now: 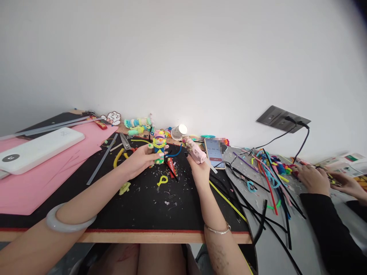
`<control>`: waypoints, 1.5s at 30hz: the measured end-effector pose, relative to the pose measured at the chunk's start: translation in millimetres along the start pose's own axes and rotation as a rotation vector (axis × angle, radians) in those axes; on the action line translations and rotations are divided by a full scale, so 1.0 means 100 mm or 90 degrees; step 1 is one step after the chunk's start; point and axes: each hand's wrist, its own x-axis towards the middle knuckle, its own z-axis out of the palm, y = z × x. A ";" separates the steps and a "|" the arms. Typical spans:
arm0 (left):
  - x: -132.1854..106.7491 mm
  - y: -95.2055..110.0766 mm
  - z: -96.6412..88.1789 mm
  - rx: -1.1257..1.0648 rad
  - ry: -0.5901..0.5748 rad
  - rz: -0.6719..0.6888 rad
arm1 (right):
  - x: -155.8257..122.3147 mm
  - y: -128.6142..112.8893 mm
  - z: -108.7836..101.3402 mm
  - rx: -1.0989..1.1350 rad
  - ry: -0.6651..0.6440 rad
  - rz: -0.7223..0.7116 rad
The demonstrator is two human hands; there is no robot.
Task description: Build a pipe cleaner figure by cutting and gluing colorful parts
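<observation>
My left hand [141, 159] is closed around a small upright doll [159, 143] of yellow, blue and pink pipe cleaner. A pale pink glue gun [195, 150] is in my right hand [200, 172], with a clear glue stick [212, 167] sticking out of its back end. The gun's front points toward the wall, to the right of the doll and apart from it. On the black mat [137, 206] below the doll lie a red packet [171, 167] and a bent yellow pipe-cleaner piece [162, 180]. Scissors [126, 142] rest left of my left hand.
A phone [214, 152] stands right of the glue gun, and a paper cup [180, 131] is by the wall. White power bank [43, 149] and pink sheet [57, 172] lie left. Black pipe cleaners [255, 210] spread rightward. A co-worker's hands [315, 179] work at far right.
</observation>
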 end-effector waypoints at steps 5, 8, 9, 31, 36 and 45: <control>0.03 -0.01 -0.02 -0.089 -0.017 -0.006 | -0.02 0.05 0.02 -0.008 0.031 -0.018; 0.03 -0.01 -0.02 -0.098 -0.023 0.008 | -0.02 0.04 0.01 -0.026 0.023 -0.013; 0.03 -0.01 -0.01 -0.098 -0.025 0.013 | -0.02 0.04 0.00 -0.028 0.018 -0.007; 0.02 0.00 -0.01 -0.018 -0.008 0.063 | -0.04 0.06 0.00 0.060 -0.037 0.053; 0.03 0.02 0.01 -0.085 0.017 0.045 | -0.04 0.05 0.00 0.018 -0.031 0.006; 0.01 0.04 0.03 -0.080 0.031 0.040 | -0.03 -0.09 -0.03 -0.153 -0.062 0.019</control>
